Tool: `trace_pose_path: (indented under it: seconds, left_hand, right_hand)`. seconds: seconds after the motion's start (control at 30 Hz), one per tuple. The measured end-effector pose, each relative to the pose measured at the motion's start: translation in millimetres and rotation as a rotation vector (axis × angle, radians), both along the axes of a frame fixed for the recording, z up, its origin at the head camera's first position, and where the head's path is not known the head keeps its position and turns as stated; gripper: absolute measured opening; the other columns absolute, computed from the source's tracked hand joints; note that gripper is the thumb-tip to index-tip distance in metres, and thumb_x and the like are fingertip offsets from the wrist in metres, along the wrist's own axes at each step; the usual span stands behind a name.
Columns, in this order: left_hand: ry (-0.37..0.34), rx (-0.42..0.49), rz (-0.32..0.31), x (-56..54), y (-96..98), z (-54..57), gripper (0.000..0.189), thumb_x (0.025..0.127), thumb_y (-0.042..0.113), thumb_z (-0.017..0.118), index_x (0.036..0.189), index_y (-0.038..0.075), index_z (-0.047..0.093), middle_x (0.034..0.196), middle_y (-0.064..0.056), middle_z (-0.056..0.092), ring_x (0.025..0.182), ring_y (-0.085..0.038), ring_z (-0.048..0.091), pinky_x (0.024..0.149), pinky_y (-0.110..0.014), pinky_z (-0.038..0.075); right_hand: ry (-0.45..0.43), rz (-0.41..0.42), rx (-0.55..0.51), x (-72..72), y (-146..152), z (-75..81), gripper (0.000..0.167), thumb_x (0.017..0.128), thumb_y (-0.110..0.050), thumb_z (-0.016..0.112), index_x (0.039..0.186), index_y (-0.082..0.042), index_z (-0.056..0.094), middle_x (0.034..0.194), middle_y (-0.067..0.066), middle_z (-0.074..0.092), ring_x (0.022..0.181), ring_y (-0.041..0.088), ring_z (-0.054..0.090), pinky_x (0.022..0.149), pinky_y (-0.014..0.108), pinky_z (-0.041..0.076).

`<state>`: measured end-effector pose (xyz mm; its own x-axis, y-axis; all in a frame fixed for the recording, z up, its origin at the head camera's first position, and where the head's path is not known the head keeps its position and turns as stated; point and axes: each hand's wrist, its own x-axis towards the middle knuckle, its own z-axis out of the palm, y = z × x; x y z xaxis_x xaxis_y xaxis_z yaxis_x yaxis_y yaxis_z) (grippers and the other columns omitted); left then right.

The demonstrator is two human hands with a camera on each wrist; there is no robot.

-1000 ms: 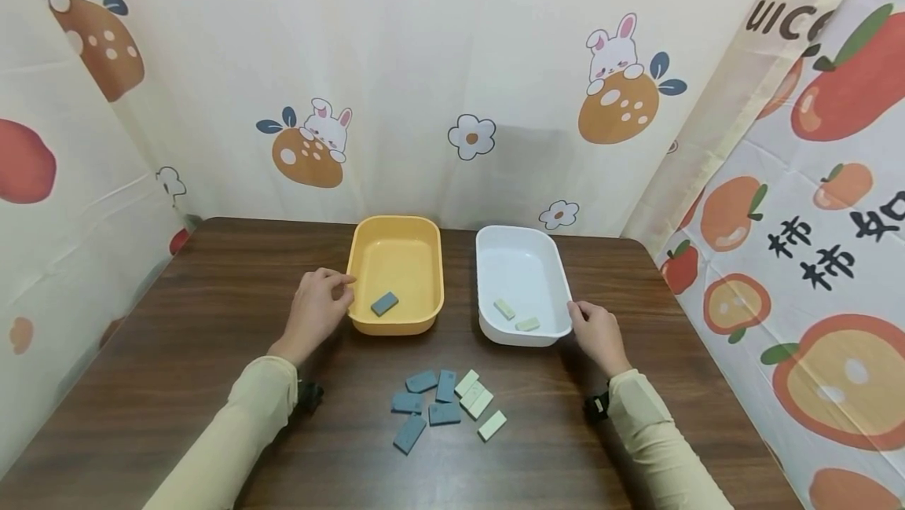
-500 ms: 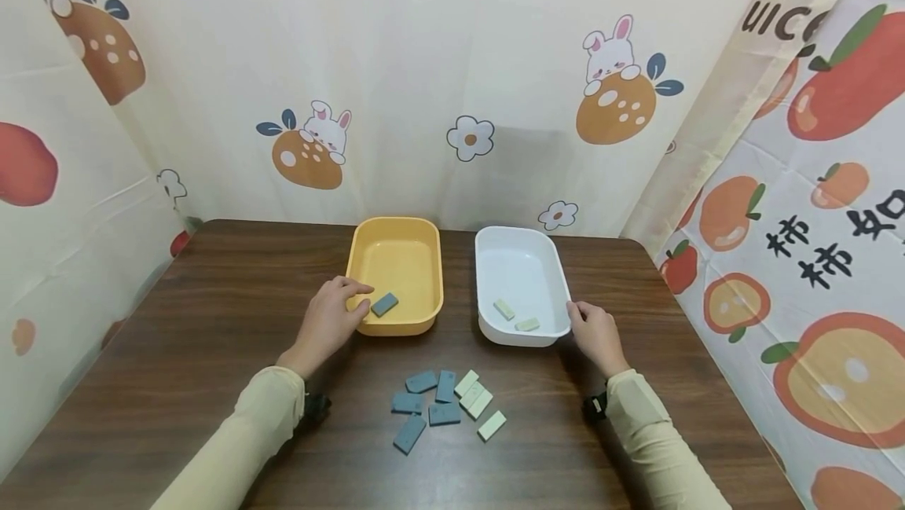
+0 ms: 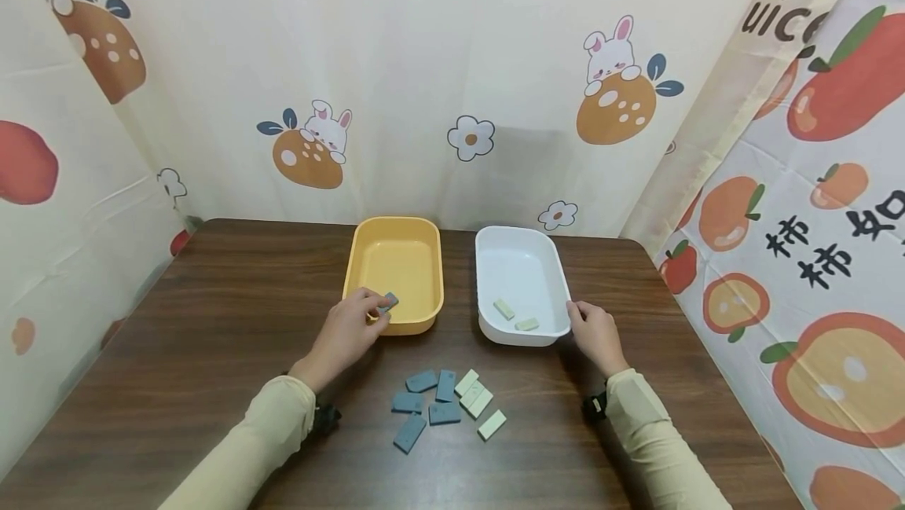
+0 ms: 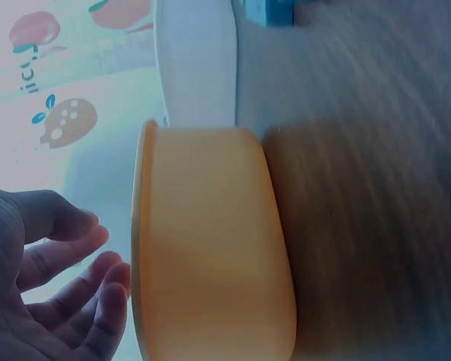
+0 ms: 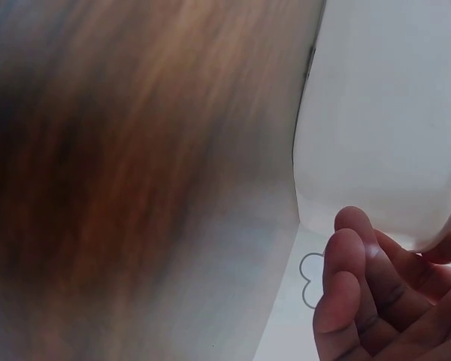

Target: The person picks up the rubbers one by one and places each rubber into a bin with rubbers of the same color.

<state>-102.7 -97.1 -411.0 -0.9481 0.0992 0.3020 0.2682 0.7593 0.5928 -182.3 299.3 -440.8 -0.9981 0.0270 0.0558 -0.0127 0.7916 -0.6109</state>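
Observation:
My left hand (image 3: 349, 333) reaches over the front left rim of the yellow tray (image 3: 406, 239). Its fingertips overlap a small blue-grey block (image 3: 390, 301) inside, partly hidden by them. In the left wrist view the loosely bent fingers (image 4: 109, 282) hover over the yellow tray's rim, with no block showing between them. At the white tray (image 3: 512, 247), my right hand (image 3: 597, 335) pinches the right rim between thumb and fingers. The right wrist view has the other fingers (image 5: 346, 256) bent beneath the rim. Two pale green blocks (image 3: 504, 309) lie in the white tray.
In front of the trays, several blue-grey blocks (image 3: 445, 414) lie loosely grouped on the dark wooden table (image 3: 233, 282). Several pale green blocks (image 3: 492, 425) lie just right of them. A fruit-printed curtain (image 3: 424, 46) hangs behind the table and along its sides.
My left hand has moved right, from the yellow tray's left rim to over the blue-grey block inside it. The right hand stays at the white tray's rim.

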Motion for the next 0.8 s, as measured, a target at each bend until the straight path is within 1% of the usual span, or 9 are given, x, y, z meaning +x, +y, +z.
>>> trace_pose_path:
  seconds: [0.1,0.23,0.27,0.33,0.5,0.7,0.8]
  left_hand:
    - [0.042,-0.032,-0.028,1.3,4.8,-1.4,0.019,0.087,0.009,0.069,0.104,0.007,0.075,0.091,-0.005,0.067,0.079,-0.015,0.061,0.071,-0.032,0.054]
    - [0.118,-0.051,-0.060,4.1,9.8,-1.3,0.015,0.085,0.006,0.070,0.098,0.008,0.076,0.085,0.000,0.066,0.074,-0.010,0.060,0.067,-0.027,0.054]
    - [0.127,-0.049,-0.069,5.1,11.3,-0.8,0.014,0.084,0.006,0.070,0.097,0.009,0.076,0.084,0.001,0.065,0.073,-0.010,0.060,0.067,-0.026,0.054]
    - [0.124,-0.046,-0.097,6.8,13.8,-0.3,0.013,0.084,0.006,0.071,0.096,0.010,0.076,0.083,0.002,0.065,0.073,-0.009,0.060,0.066,-0.024,0.053]
    - [0.056,-0.080,-0.151,9.0,19.7,-3.7,0.013,0.084,0.010,0.072,0.097,0.012,0.076,0.084,0.006,0.063,0.074,-0.010,0.059,0.065,-0.019,0.050]
    - [-0.021,-0.146,-0.214,12.3,27.7,-6.3,0.016,0.086,0.013,0.071,0.101,0.011,0.075,0.090,0.005,0.065,0.076,-0.008,0.055,0.068,-0.021,0.049]
    - [-0.091,-0.179,-0.244,13.4,32.1,-7.7,0.019,0.087,0.016,0.071,0.105,0.012,0.074,0.093,0.005,0.065,0.079,-0.007,0.055,0.071,-0.023,0.050]
  right_hand:
    - [-0.003,-0.001,0.000,0.3,0,0.6,0.041,0.103,-0.029,0.042,0.109,0.002,0.069,0.073,0.011,0.066,0.064,0.019,0.055,0.060,0.029,0.042]
    - [-0.010,0.001,-0.005,0.1,0,1.7,0.041,0.103,-0.029,0.042,0.110,0.002,0.069,0.075,0.012,0.066,0.064,0.019,0.055,0.060,0.029,0.042]
    - [-0.011,0.000,-0.008,0.0,0,1.8,0.042,0.103,-0.029,0.042,0.110,0.002,0.069,0.075,0.012,0.067,0.064,0.019,0.056,0.060,0.029,0.042]
    - [-0.014,0.002,-0.009,0.1,1,1.9,0.042,0.103,-0.029,0.042,0.110,0.003,0.069,0.076,0.012,0.067,0.064,0.018,0.056,0.060,0.029,0.042]
    - [-0.016,0.002,-0.006,1.1,1,1.6,0.042,0.103,-0.029,0.042,0.110,0.002,0.068,0.075,0.012,0.066,0.063,0.018,0.055,0.060,0.029,0.042]
    - [-0.016,-0.001,-0.006,1.8,0,2.2,0.041,0.103,-0.029,0.042,0.111,0.002,0.068,0.075,0.012,0.066,0.064,0.018,0.055,0.060,0.029,0.042]
    - [-0.015,-0.005,-0.005,2.0,0,2.4,0.041,0.103,-0.028,0.043,0.111,0.002,0.068,0.075,0.012,0.067,0.063,0.018,0.056,0.060,0.029,0.042]
